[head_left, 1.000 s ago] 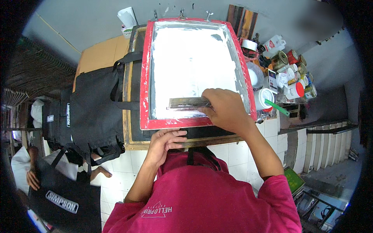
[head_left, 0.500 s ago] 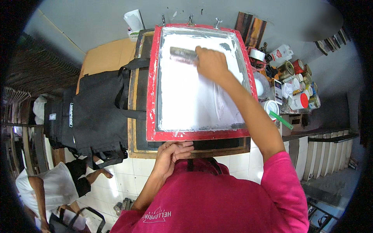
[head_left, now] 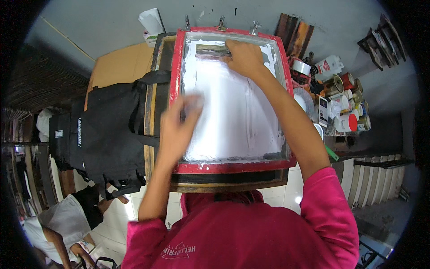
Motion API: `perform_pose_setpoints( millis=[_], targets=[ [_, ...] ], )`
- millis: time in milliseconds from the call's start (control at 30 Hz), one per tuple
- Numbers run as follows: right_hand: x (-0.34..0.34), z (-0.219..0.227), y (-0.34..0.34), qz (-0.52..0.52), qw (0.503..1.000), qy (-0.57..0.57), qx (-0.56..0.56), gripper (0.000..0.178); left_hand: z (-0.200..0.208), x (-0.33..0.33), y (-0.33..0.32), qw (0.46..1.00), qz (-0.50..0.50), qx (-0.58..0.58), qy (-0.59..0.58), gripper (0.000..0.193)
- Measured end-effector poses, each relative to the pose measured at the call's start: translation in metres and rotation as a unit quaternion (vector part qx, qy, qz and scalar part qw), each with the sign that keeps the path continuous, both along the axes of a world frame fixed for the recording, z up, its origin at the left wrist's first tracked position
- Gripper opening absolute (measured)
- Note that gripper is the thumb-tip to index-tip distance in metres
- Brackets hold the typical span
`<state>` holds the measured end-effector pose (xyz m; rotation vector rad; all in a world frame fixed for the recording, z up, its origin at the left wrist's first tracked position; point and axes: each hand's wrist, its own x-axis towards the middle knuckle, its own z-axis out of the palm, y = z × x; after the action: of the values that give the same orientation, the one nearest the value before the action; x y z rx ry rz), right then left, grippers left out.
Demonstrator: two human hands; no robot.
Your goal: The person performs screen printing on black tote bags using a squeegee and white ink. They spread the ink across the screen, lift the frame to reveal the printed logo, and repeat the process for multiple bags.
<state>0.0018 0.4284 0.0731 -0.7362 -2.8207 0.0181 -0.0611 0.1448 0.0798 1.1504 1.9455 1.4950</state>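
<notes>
My right hand point(head_left: 245, 58) is closed on the right end of a squeegee point(head_left: 212, 50), which lies across the far part of a screen-printing frame point(head_left: 233, 167). This frame has red, paint-spattered edges and a mesh point(head_left: 219, 121) with white ink smeared over it. Thicker white ink shows around the squeegee. My left hand point(head_left: 178, 119), blurred by motion, is over the frame's left edge. Its thumb and fingers look apart, with nothing visible between them. Below the red frame lies a wooden frame point(head_left: 228, 186) with a dark inside.
Metal clamps point(head_left: 221, 23) stand behind the frame. A black bag point(head_left: 114, 114) lies to the left by cardboard point(head_left: 120, 65). Cans and jars point(head_left: 346, 123), a phone point(head_left: 323, 111) and a white jug point(head_left: 329, 66) crowd the right. Another person point(head_left: 67, 217) is at lower left.
My left hand has risen from below the frame's near edge to its left side. My right hand and the squeegee have moved slightly farther away. The frame's near edge sits lower in view.
</notes>
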Motion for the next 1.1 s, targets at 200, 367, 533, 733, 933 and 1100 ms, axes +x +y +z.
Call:
perform_pose_setpoints(
  millis=[200,367,533,733,933,1100],
  targets=[
    [0.007,0.004,-0.012,0.041,0.999,-0.032,0.008,0.036,-0.012,-0.089,0.112,0.95,-0.008,0.005,0.312,0.04],
    [0.027,0.0,-0.029,0.049,0.999,-0.014,0.015,0.031,-0.015,-0.084,0.104,0.955,-0.056,-0.106,0.27,0.03],
    [0.051,-0.008,-0.058,0.056,0.998,0.003,0.015,0.03,-0.021,-0.058,0.069,0.946,-0.054,-0.041,0.318,0.027],
    [0.084,-0.012,-0.098,0.066,0.998,0.014,0.005,0.029,-0.021,-0.025,0.027,0.947,-0.053,-0.041,0.314,0.026],
    [0.122,-0.012,-0.154,0.082,0.996,0.03,-0.001,0.02,-0.018,0.01,-0.028,0.951,-0.071,-0.074,0.291,0.028],
    [0.153,-0.01,-0.196,0.084,0.995,0.045,-0.019,0.02,-0.015,0.039,-0.068,0.951,-0.082,-0.079,0.287,0.031]
  ],
)
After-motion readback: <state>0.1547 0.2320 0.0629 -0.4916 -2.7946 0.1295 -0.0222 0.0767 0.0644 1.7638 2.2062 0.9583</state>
